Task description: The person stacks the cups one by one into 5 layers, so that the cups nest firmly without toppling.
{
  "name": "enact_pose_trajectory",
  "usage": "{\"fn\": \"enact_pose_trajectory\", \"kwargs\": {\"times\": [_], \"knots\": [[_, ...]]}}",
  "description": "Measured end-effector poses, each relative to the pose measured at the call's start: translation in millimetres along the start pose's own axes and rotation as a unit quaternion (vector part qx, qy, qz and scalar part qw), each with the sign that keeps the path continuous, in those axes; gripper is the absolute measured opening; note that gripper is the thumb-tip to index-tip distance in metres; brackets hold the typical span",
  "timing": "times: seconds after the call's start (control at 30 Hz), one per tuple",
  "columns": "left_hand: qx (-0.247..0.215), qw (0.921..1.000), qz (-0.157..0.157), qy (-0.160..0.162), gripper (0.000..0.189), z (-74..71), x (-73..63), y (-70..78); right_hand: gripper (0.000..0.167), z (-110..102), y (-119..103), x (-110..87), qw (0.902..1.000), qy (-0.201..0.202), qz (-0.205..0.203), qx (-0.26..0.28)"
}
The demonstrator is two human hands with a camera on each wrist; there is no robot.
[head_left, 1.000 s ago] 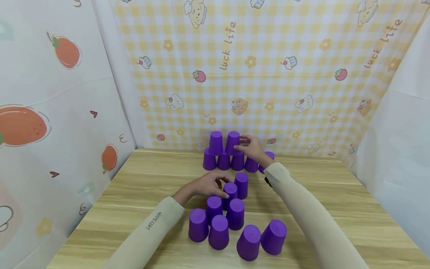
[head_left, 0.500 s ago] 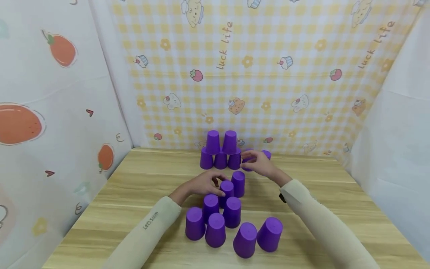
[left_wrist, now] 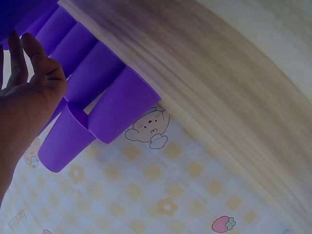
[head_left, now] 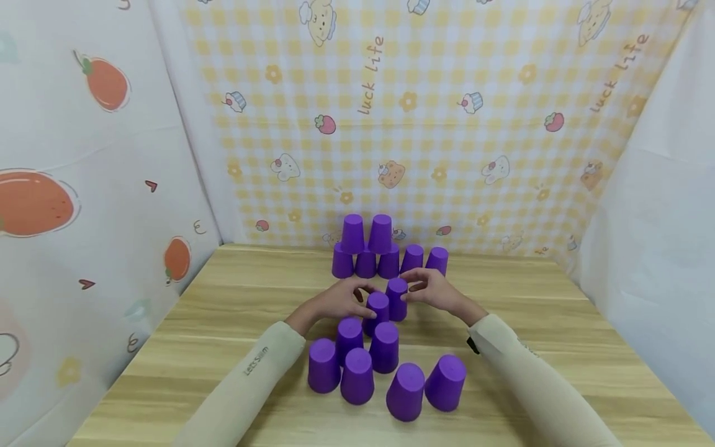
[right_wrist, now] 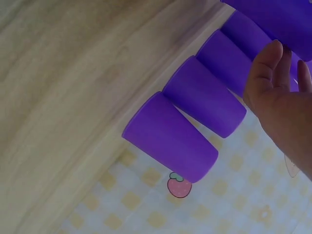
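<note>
My left hand [head_left: 342, 299] holds an upside-down purple cup [head_left: 378, 305] at the middle of the table, thumb on its near side and fingers behind. Just behind and to the right, my right hand [head_left: 438, 292] has its thumb and fingers around another purple cup [head_left: 397, 299]. At the back stands a row of purple cups [head_left: 343, 261], upside down. Two cups [head_left: 381, 234] rest on the left part of that row as a second level. In the right wrist view, my right thumb meets the purple cup [right_wrist: 278, 22] at the upper right.
Several more upside-down purple cups [head_left: 357, 377] stand at the front of the wooden table [head_left: 234, 298], two of them [head_left: 445, 383] apart to the right. A checked cloth [head_left: 480, 205] hangs behind the back row; white sheets [head_left: 139, 149] hang at the sides.
My right hand left the right upper cup of the back stack, came down and forward, and reached the cup beside my left hand. My left hand has stayed at its cup.
</note>
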State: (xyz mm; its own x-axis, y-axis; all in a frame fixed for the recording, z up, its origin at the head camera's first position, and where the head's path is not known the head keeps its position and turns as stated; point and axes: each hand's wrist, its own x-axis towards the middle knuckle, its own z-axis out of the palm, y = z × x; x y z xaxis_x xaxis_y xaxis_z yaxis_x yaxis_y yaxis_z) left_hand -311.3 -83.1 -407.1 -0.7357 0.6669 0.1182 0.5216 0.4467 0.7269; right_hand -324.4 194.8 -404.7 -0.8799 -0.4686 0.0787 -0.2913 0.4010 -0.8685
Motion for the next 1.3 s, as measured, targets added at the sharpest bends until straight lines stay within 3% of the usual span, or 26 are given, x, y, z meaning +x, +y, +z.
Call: {"fn": "enact_pose_trajectory", "kwargs": {"times": [0.4,0.67,0.93,1.1,1.3], "knots": [[0.007,0.9998,-0.016,0.003,0.045,3.8,7.8,0.8,0.042,3.1,9.2,-1.4,0.9995,0.031,-0.01,0.006],[0.024,0.9991,-0.013,0.033,0.047,1.7,16.2,5.2,0.041,-7.4,15.1,-6.9,0.9977,0.067,-0.011,-0.004],[0.037,0.9952,-0.025,0.087,0.047,-3.6,30.5,22.8,0.05,-33.0,7.8,-14.9,0.9931,0.113,0.031,-0.004],[0.062,0.9923,-0.022,0.105,0.047,-4.9,43.6,34.6,0.051,-46.2,-0.2,-16.5,0.9905,0.132,0.037,0.012],[0.066,0.9876,-0.041,0.137,0.052,-5.6,62.2,52.8,0.051,-55.7,-10.0,-16.2,0.9875,0.154,0.033,0.004]]}}
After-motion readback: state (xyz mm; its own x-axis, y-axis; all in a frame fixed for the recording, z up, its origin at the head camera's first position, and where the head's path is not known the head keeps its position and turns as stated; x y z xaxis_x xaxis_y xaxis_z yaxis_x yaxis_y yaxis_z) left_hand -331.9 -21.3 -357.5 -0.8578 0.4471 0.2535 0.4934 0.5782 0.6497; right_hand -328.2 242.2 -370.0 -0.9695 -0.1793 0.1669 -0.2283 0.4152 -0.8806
